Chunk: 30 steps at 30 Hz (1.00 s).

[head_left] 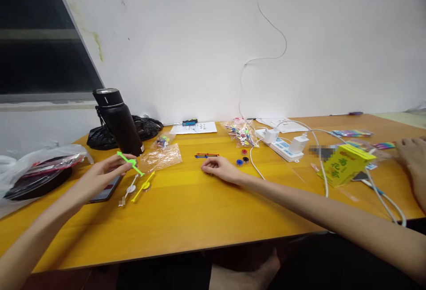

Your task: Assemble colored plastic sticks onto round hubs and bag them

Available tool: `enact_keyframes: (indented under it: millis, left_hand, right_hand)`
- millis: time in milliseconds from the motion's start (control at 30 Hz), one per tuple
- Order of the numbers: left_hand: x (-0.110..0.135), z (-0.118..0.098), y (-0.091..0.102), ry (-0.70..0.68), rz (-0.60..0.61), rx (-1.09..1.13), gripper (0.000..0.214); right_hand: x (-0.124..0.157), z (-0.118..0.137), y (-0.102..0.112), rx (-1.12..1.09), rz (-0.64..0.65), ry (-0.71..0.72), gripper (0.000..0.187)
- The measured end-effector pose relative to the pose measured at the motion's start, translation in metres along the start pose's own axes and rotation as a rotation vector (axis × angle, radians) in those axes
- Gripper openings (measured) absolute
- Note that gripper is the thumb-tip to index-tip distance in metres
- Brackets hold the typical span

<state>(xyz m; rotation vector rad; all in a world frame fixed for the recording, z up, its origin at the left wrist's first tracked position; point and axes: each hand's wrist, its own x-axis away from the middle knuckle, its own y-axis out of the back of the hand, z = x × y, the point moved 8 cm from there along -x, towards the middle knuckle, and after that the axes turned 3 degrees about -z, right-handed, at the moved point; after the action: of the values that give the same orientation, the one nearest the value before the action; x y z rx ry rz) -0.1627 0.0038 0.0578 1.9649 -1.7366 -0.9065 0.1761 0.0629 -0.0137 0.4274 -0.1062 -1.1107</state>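
Observation:
My left hand (pixel 111 165) is raised over the table at the left, its fingers closed on a bright green arrow spinner (pixel 132 162) with a round middle. Below it, a white arrow spinner (pixel 131 188) and a yellow arrow spinner (pixel 145 185) lie side by side. My right hand (pixel 219 168) rests on the table with curled fingers; whether anything is inside them is hidden. Just beyond those fingers lie a red arrow (pixel 211 154) and a blue arrow (pixel 199 156). To their right are small round discs: red (pixel 244 152), blue (pixel 239 162) and black (pixel 245 160).
A black bottle (pixel 120 123) stands at back left, near a phone (pixel 108 191) and a clear bag (pixel 163 156). A bag of parts (pixel 240 133), a power strip (pixel 281 148) with white cables and a yellow box (pixel 346 164) occupy the right. Another person's foot or hand (pixel 412 161) shows far right.

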Motion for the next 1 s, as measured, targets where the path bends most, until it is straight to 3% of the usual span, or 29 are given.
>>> enact_keyframes:
  millis: [200,433,600,1000]
  left_hand:
    - [0.003,0.037,0.011,0.058,0.180,-0.126,0.063]
    - [0.004,0.038,-0.021,-0.036,0.290,-0.404,0.052]
    - [0.000,0.041,-0.021,-0.006,0.187,-0.425,0.048]
    - [-0.005,0.030,-0.017,-0.032,0.105,-0.477,0.046]
  right_hand:
    - [0.001,0.001,0.000,0.013,0.006,-0.004,0.015]
    - [0.001,0.002,0.000,0.017,0.003,-0.010,0.014]
    - [0.003,0.005,0.001,0.033,0.002,-0.011,0.014]
    - [0.005,0.008,0.001,0.036,0.007,-0.015,0.015]
